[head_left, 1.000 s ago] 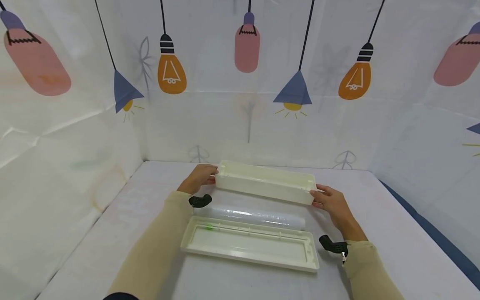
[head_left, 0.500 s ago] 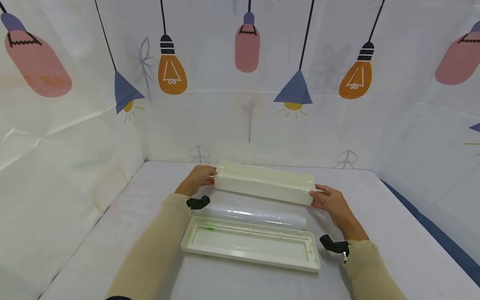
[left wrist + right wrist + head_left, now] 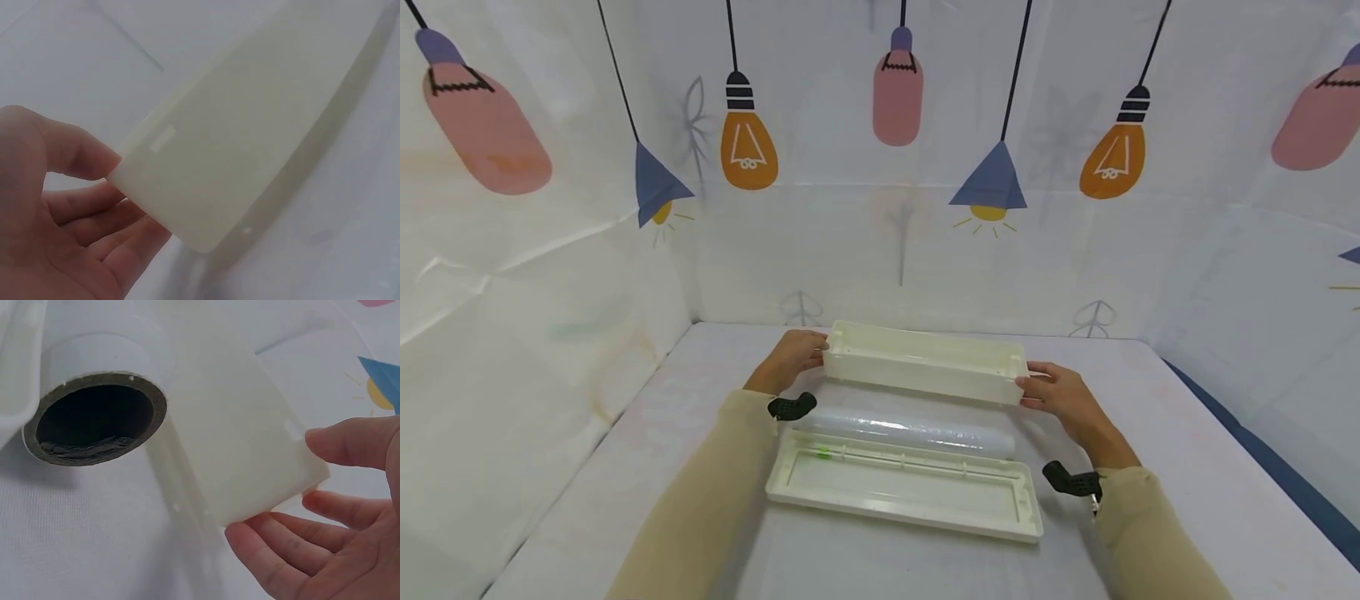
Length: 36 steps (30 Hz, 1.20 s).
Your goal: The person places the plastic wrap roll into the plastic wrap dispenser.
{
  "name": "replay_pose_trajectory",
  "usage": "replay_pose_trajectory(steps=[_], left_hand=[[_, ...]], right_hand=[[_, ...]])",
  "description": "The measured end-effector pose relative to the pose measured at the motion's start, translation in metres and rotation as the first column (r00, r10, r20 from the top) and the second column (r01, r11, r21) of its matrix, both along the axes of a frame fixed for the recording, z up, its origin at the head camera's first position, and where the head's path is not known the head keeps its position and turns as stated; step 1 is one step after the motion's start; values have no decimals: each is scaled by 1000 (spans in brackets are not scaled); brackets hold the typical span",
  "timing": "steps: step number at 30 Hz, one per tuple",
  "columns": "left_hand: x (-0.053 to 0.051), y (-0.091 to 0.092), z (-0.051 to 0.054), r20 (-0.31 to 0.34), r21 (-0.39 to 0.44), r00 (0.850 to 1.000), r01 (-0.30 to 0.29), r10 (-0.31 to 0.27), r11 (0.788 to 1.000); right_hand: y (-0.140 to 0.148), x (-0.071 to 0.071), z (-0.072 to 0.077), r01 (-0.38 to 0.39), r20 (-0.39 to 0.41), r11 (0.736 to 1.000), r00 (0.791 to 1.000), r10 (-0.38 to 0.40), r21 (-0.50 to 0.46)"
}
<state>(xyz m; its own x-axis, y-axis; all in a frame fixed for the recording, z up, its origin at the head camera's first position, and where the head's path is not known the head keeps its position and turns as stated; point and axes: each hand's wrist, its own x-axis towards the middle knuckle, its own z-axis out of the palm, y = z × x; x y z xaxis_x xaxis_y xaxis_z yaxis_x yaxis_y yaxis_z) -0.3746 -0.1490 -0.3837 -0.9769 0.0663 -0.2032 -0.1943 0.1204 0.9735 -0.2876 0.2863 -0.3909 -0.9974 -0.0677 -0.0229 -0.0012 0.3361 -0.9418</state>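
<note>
A long cream plastic box point(image 3: 917, 377) with an open top sits near the far side of the table, both hands at its ends. My left hand point(image 3: 785, 362) holds its left end; in the left wrist view the thumb lies at the upper edge of the box point(image 3: 219, 137), fingers against the end. At the right end, my right hand point(image 3: 1066, 404) grips with thumb above and fingers at the lower corner. Nearer me lies a clear plastic film roll point(image 3: 917, 433); its hollow cardboard core point(image 3: 94, 419) shows in the right wrist view.
In front of the roll, a cream lid point(image 3: 902, 493) lies inner side up, with a rail and a small green slider point(image 3: 823, 453). White table cloth point(image 3: 842, 562) surrounds them. A white wall sheet point(image 3: 820, 242) printed with lamps stands behind the table.
Both hands have shifted the box slightly to the left, and its right end sits a little farther back. The roll and lid look unmoved.
</note>
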Motion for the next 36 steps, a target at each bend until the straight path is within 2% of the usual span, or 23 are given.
replay_pose_trajectory(steps=[9,19,24,36], left_hand=[[4,-3,3,-9,1,1000,24,-24,1000],[9,-12,2,-1,-3,1000,30,-30,1000],[13,-16,2,-34,-6,999,40,-40,999],[25,-26,-6,-93,69,994,63,-57,996]], right_hand=[[-2,-4,2,-35,19,999,999,34,26],[-5,-4,3,-81,39,996,996,82,-22],[-6,-6,4,-101,34,994,994,102,-38],[-12,-6,7,-125,43,992,991,125,-7]])
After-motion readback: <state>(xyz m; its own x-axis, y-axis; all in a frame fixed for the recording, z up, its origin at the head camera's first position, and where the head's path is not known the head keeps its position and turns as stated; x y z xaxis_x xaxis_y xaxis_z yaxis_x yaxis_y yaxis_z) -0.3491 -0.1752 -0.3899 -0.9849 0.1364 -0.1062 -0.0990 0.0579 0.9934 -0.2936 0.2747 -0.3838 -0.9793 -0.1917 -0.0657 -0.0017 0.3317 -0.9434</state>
